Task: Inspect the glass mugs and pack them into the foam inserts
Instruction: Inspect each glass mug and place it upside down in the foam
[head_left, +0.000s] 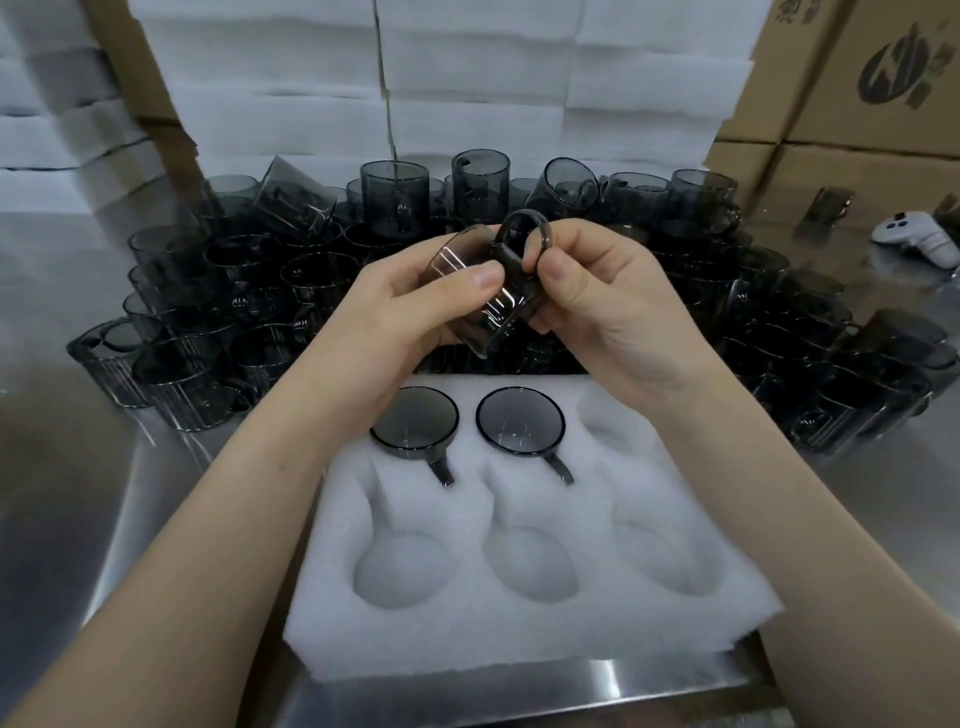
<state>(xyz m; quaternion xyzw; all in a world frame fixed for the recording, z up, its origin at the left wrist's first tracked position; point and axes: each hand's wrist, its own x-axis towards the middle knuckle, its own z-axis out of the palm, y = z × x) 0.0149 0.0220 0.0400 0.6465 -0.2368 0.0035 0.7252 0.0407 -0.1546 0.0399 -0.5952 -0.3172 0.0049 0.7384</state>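
Smoky grey glass mug (506, 306) under inspection, tilted, held above far edge of white foam insert with 6 round pockets (519, 639). Left grip (415, 301) wraps mug body; right grip (597, 296) pinches handle loop. 2 packed mugs in far row: left (414, 418), middle (520, 421). 4 pockets empty. Large pile of unpacked grey mugs (249, 280) on steel desk (78, 467). Glass translucent, dark-tinted; no flaw discernible.

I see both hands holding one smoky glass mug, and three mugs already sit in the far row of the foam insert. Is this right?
Not three: the head view shows two, the left mug and the middle mug; the far right pocket of the foam insert is empty. The rest is correct.
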